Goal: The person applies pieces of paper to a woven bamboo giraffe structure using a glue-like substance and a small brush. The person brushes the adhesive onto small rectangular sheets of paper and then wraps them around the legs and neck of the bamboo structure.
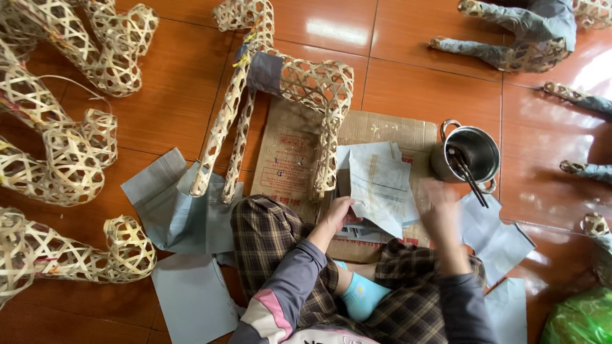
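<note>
The person is sitting on the tiled floor point(159, 121) with plaid trouser legs crossed, working over a flattened cardboard sheet point(290, 153) at the centre of the view. The left hand point(338, 213) is pinching the lower edge of a grey paper sheet point(377, 185) – its grip is closed on that paper, which is lying on the cardboard just at 12 o'clock from the hand. The right hand point(440, 207) is hovering over the right side of the same paper; it is blurred, so whether its grip is clenched or released cannot be told.

At 2 o'clock from the hands a metal pot point(468, 153) with two handles is standing on the floor beside the cardboard – dark stick-like tools point(470, 177) are leaning inside it, their ends poking out over the rim.

A woven bamboo frame point(299, 86) on legs is standing at 12 o'clock, partly wrapped in grey paper. More bare woven frames point(70, 146) are lying at 9 o'clock, and loose grey sheets point(162, 197) are spreading over the floor at 8 o'clock. A green bag point(580, 318) is showing at 4 o'clock.
</note>
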